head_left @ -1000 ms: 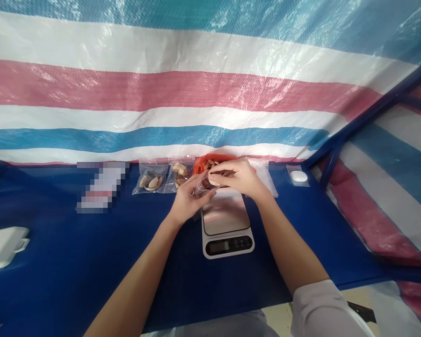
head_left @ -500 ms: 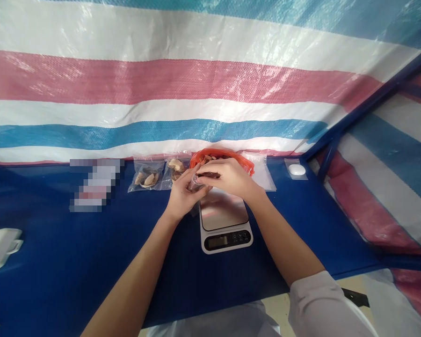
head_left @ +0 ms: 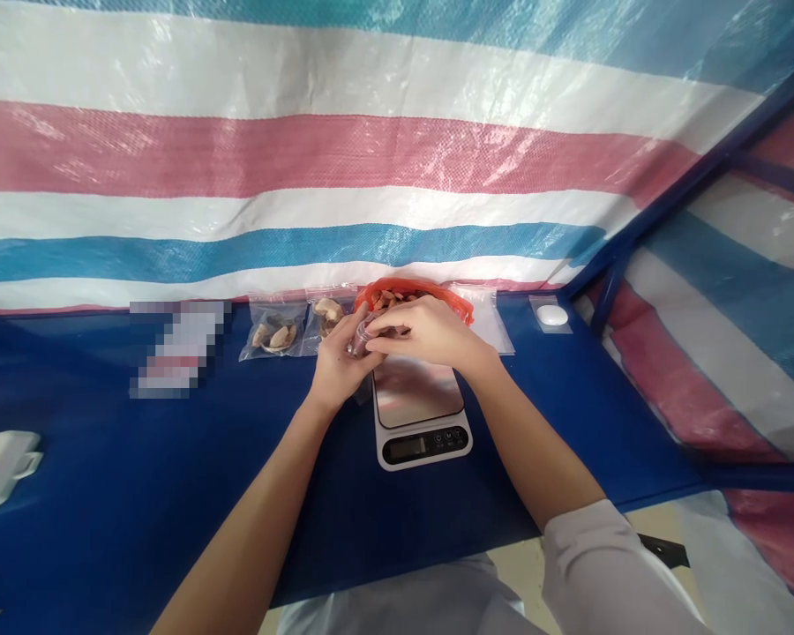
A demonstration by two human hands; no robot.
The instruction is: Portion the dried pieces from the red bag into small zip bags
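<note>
My left hand (head_left: 340,366) is closed around a small clear plastic bag (head_left: 361,338), holding its mouth up beside the scale. Bent over that mouth, my right hand (head_left: 433,331) has its thumb and fingertips together at the bag's rim. What sits between those fingertips is mostly hidden; only a dark patch shows. Behind my right hand lies an open orange-red bag (head_left: 370,291) with brown dried pieces (head_left: 392,298) in it. Below both hands stands a white kitchen scale (head_left: 423,414) with a shiny plate, partly covered by my right hand.
Two zip bags with pale dried slices, a left one (head_left: 274,335) and a right one (head_left: 327,310), lie along the back. Flat clear bags (head_left: 496,322) are behind my right hand. A white oval item (head_left: 552,316) lies far right, a white plastic case (head_left: 3,467) far left.
The dark brown piece that showed in my right hand is now mostly out of sight at the bag's mouth. My right fingertips have come closer to the bag. The view has shifted slightly.
</note>
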